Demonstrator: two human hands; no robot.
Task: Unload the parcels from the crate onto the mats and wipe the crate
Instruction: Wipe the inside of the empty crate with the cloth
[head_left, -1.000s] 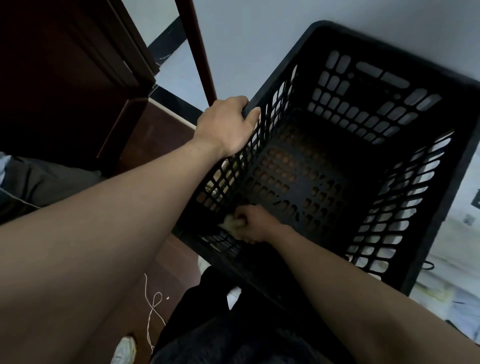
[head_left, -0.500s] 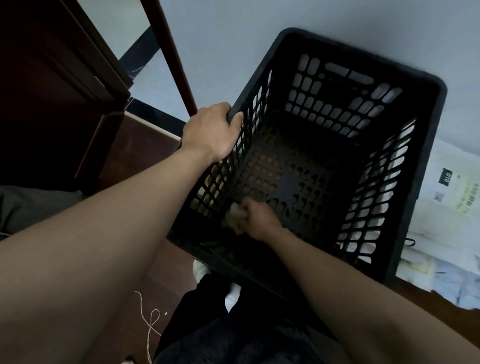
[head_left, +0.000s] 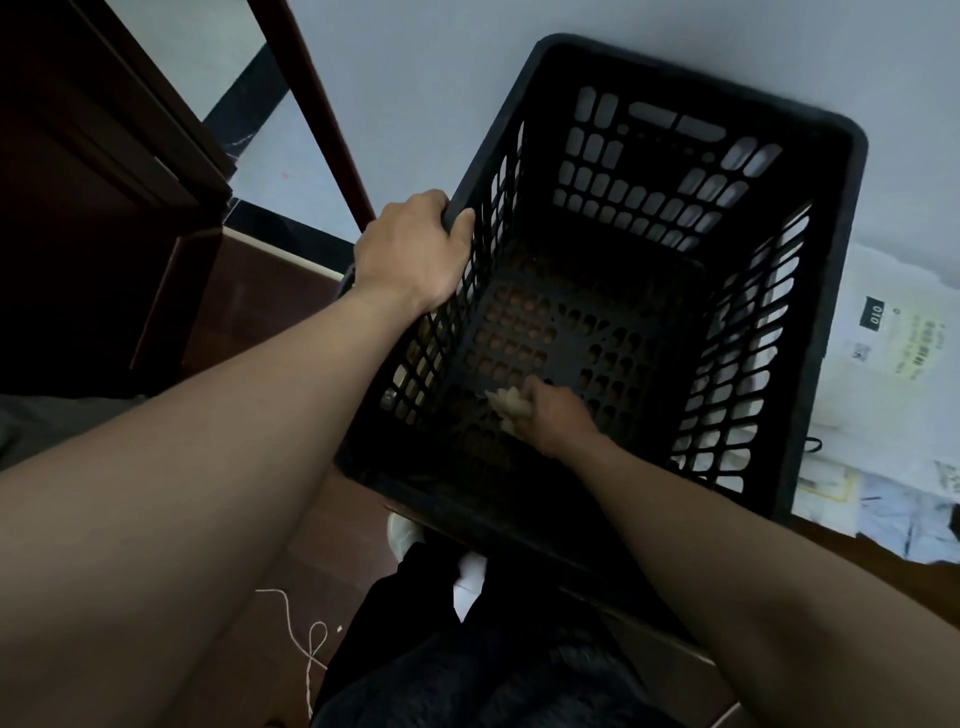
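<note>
At the far left a dark wooden cabinet (head_left: 78, 208) is standing in shadow, too dim to read in detail. Just right of it the left hand (head_left: 410, 249) is gripping the left rim of the black crate (head_left: 675, 78), its fingers (head_left: 462, 221) hooking over the edge and steadying the crate, which is sitting tilted against the person's legs, open side up.

Inside, no parcel is showing on the perforated bottom, so the unloading is probably done and the wiping step is in hand. A pale cloth (head_left: 509, 402) is lying bunched against the near left part of the bottom, and the right hand (head_left: 556, 421) is clenching it and pressing it down there. The next move likely calls for dragging the cloth across the rest of the bottom and up the slotted walls while the left hand is bracing the rim.

At the right, white parcels (head_left: 893, 338) with printed labels are lying just beside the crate; the frame edge is cutting them off, and whether a mat is under them is impossible to tell. The crate's near wall is hiding behind the right forearm and dark clothing, and the right fingertips are disappearing under the cloth.
</note>
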